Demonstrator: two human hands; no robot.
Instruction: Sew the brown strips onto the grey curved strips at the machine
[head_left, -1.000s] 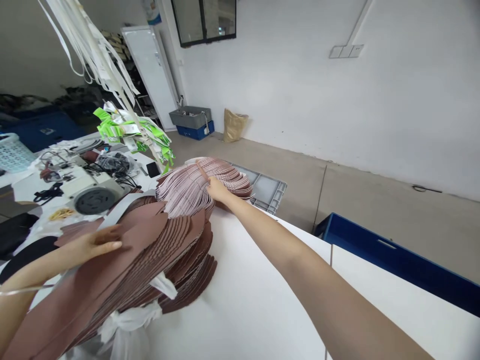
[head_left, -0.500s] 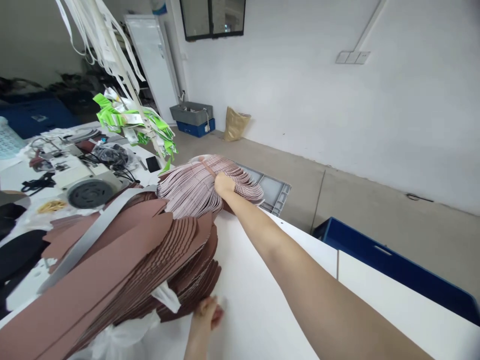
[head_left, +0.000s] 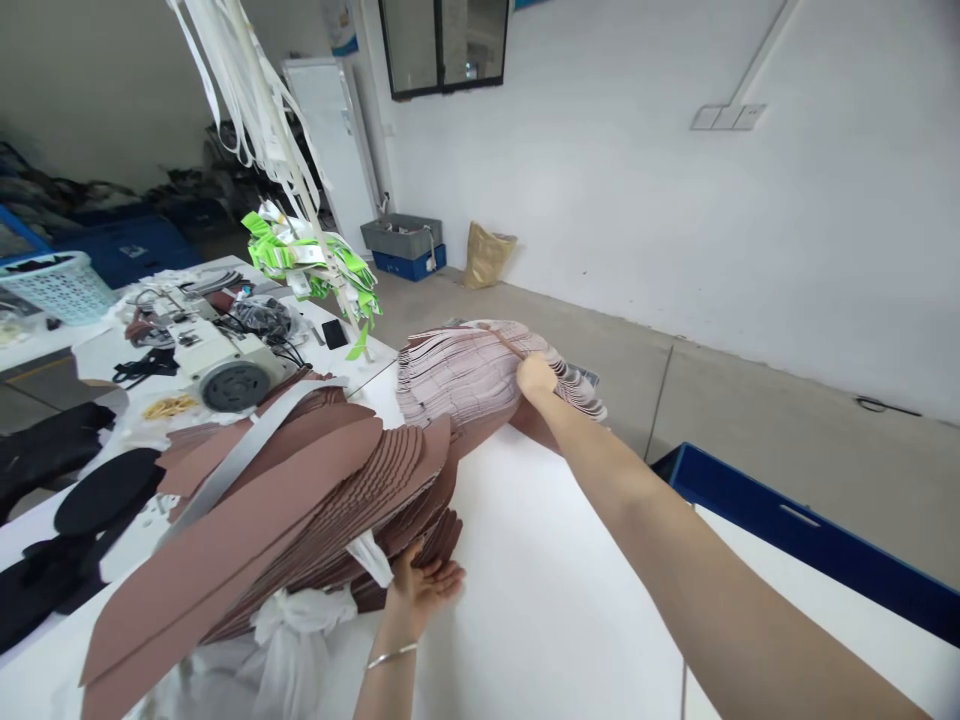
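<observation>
A fanned bundle of pale pinkish cut pieces (head_left: 465, 375) lies at the far edge of the white table, with a narrow brown strip (head_left: 504, 340) across its top. My right hand (head_left: 537, 376) is closed at the end of this strip, its fingertips hidden. Nearer, a thick stack of brown cut fabric pieces (head_left: 300, 520) leans over the table, with long rounded ends. My left hand (head_left: 429, 585), palm up and fingers stretched out, touches the stack's lower right edge. White cloth ties (head_left: 304, 615) show below that stack.
A sewing machine (head_left: 232, 365) stands at the left beside a grey strap (head_left: 240, 455). Green and white labels (head_left: 315, 262) hang on a pole. A blue crate (head_left: 810, 530) borders the table's right side; a light blue basket (head_left: 64, 287) sits far left.
The bundle and my right hand have shifted right in view. My left hand has come further in from the bottom edge and its fingers have spread at the brown stack. The camera has turned left.
</observation>
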